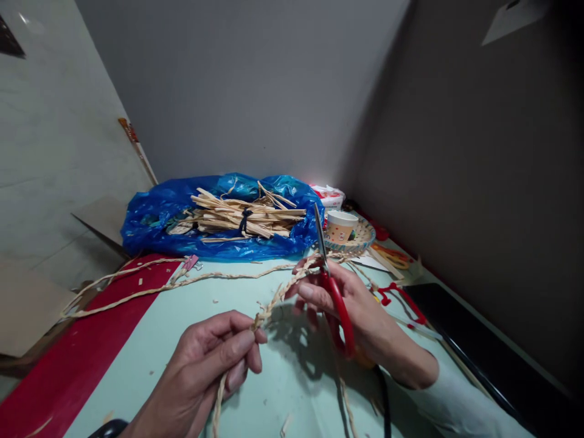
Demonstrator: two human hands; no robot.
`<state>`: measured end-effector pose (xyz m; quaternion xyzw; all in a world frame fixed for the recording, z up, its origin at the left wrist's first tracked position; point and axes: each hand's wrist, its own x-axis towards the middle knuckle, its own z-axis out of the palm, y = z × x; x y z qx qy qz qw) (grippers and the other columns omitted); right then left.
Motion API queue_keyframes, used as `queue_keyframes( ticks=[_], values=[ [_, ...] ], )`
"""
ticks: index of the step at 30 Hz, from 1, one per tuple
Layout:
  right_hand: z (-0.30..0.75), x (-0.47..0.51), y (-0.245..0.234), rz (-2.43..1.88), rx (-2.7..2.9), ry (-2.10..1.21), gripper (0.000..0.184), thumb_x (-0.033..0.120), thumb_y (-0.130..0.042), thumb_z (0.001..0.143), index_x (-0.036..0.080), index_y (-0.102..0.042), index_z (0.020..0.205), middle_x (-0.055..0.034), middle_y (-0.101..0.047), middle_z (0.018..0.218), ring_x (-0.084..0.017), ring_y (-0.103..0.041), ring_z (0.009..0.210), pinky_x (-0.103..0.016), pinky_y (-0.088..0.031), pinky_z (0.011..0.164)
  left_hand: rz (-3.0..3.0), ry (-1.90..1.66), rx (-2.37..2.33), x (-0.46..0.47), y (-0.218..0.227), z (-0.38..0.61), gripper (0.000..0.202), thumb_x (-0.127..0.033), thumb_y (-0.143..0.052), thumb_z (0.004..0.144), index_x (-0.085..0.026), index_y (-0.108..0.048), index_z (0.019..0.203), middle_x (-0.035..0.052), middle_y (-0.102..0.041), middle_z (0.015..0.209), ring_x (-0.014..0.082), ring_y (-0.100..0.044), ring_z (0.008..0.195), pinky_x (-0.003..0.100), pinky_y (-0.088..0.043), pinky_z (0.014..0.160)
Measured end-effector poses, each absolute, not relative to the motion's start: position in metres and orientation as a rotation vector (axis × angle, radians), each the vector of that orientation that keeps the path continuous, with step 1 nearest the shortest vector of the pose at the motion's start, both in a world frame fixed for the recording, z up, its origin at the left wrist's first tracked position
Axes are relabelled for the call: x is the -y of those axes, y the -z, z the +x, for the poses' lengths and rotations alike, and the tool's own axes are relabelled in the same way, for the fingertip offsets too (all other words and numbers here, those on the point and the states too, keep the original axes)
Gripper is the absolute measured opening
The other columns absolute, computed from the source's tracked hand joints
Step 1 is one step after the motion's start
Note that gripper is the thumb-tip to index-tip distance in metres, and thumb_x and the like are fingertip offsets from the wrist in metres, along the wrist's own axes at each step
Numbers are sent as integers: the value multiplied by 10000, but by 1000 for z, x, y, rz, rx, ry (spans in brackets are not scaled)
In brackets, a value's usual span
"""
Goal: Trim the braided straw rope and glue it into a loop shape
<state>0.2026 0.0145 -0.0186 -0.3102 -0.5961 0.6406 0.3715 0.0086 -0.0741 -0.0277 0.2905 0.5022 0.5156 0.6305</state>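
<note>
A braided straw cord (279, 296) stretches between my two hands above the table. My left hand (214, 359) pinches its near end between thumb and fingertips, and a length of cord hangs below that hand. In my right hand (349, 298) is a pair of scissors (336, 307) with red handles, its blades pointing up and away from me. The fingers of that same hand also touch the far part of the braid. Whether the scissor blades are fully closed is hard to make out.
Behind, a blue plastic bag (155, 213) holds a tied bundle of dry straw strips (255, 216). A paper cup (341, 226) sits in a woven tray (365, 236). A pink clip (189, 263) grips the long cord at left. A black flat object (474, 340) lies at right.
</note>
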Motion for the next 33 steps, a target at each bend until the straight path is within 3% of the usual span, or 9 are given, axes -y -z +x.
queue_keyframes(
  ticks=[2,4,10,13,20,25,30,33],
  values=[
    [207,-16,15,-895,1676,-1567,272,446,-628,869,200,-511,871,13,-652,687,-110,-537,515,-213,-401,474,786,-1216,-1218,74,27,8,139,-289,-742,776,-167,-710,716,9,-656,625,69,-392,497,167,-345,493],
    [211,-16,10,-961,1899,-1362,278,450,-617,868,202,-507,810,39,-575,609,-110,-493,515,-221,-381,491,879,-1254,-1292,73,26,7,180,-317,-725,787,-167,-700,689,4,-649,604,74,-403,499,175,-370,511],
    [213,2,3,-1062,2476,-551,287,397,-618,831,233,-406,726,69,-438,575,-124,-341,530,-253,-265,514,930,-1338,-1396,71,25,6,192,-357,-744,749,-179,-701,692,3,-641,557,71,-421,444,168,-317,422],
    [209,11,6,-1078,2595,-324,257,371,-631,770,245,-407,751,52,-478,604,-141,-350,521,-280,-216,515,940,-1341,-1441,73,24,8,189,-362,-744,730,-182,-705,686,19,-651,534,80,-435,435,166,-320,410],
    [203,14,18,-1038,2678,-60,147,292,-536,714,256,-444,823,12,-532,645,-186,-438,556,-317,-165,526,1031,-1390,-1580,79,19,20,114,-304,-745,670,-193,-733,688,15,-669,477,94,-446,403,182,-345,401],
    [203,16,23,-981,2712,20,219,186,-476,660,250,-435,865,14,-560,665,-181,-466,567,-326,-169,534,961,-1382,-1611,79,19,24,113,-278,-798,615,-196,-733,659,28,-702,484,94,-468,396,180,-338,389],
    [206,12,22,-987,2718,81,207,202,-469,675,248,-436,875,11,-567,657,-184,-477,563,-330,-156,529,879,-1325,-1485,74,26,16,181,-320,-813,620,-174,-800,726,45,-709,520,72,-404,383,183,-288,369],
    [206,10,23,-986,2721,147,207,219,-477,682,244,-442,884,4,-572,652,-191,-489,572,-337,-147,528,845,-1330,-1524,73,30,12,170,-292,-814,616,-200,-827,758,47,-723,539,101,-482,421,192,-308,386]
  ],
)
